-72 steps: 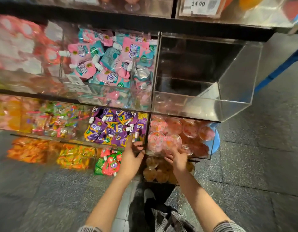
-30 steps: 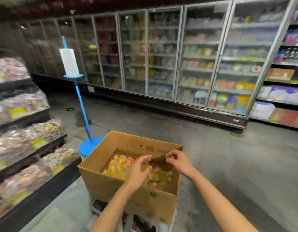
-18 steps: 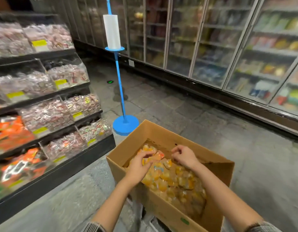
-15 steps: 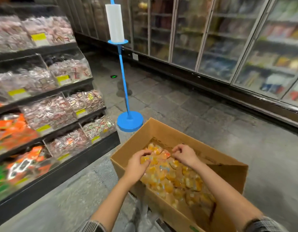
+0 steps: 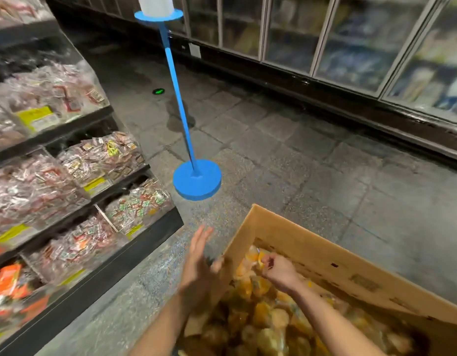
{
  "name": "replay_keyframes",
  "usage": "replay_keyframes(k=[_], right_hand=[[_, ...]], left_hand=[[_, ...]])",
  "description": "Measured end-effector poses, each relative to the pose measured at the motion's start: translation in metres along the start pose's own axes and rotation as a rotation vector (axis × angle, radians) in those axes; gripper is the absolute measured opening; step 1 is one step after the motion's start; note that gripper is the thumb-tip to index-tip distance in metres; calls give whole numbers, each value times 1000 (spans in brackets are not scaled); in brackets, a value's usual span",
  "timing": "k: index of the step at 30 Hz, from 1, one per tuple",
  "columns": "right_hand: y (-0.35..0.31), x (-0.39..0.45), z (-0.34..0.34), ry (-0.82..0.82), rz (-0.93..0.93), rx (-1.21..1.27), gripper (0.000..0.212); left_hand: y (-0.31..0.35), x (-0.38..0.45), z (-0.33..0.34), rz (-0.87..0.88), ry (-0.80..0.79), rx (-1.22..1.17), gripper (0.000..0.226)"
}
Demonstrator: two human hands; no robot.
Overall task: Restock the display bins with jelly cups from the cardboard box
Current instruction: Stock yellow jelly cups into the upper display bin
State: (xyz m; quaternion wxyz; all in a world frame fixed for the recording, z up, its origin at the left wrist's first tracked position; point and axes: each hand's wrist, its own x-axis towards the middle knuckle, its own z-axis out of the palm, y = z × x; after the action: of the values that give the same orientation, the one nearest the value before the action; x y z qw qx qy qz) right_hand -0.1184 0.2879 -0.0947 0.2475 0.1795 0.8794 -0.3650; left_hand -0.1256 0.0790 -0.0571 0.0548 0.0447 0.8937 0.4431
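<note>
An open cardboard box [image 5: 312, 244] fills the lower right, piled with orange and yellow jelly cups [image 5: 260, 319]. My right hand [image 5: 280, 271] is inside the box near its far left corner, its curled fingers pinching an orange jelly cup [image 5: 257, 256]. My left hand [image 5: 199, 258] is outside the box's left wall, held up with straight fingers and holding nothing; its thumb is close to the box edge. The display bins for jelly cups are out of view.
Black shelves [image 5: 135, 250] with clear bins of wrapped sweets [image 5: 101, 155] run along the left. A blue stand [image 5: 196, 179] with a white roll stands on the tiled floor beyond the box. Glass-door fridges [image 5: 325, 39] line the back.
My left hand has come out of the box and now sits outside its left wall with fingers straightened. My right hand stays among the cups. The view has swung right and down.
</note>
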Motion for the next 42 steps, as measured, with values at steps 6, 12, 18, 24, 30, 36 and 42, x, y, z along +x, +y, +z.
replay_keyframes(k=[6, 12, 18, 24, 30, 36, 42], right_hand=[[33, 73, 47, -37, 96, 11, 43], [63, 124, 100, -45, 81, -29, 64], [83, 178, 157, 7, 2, -149, 64], [87, 187, 174, 190, 56, -20, 45], [92, 137, 156, 337, -47, 351, 42], [80, 52, 97, 490, -178, 509, 38], [52, 17, 62, 503, -737, 351, 38]], left_hand=[[-22, 33, 38, -227, -311, -99, 70], [-46, 46, 54, -44, -461, 182, 73], [-63, 38, 65, 51, -408, 114, 61], [-62, 39, 64, 38, -385, 119, 59], [-55, 42, 61, -13, -385, 141, 52], [-44, 40, 53, -27, -431, 218, 48], [-39, 38, 51, 0, -428, 170, 92]])
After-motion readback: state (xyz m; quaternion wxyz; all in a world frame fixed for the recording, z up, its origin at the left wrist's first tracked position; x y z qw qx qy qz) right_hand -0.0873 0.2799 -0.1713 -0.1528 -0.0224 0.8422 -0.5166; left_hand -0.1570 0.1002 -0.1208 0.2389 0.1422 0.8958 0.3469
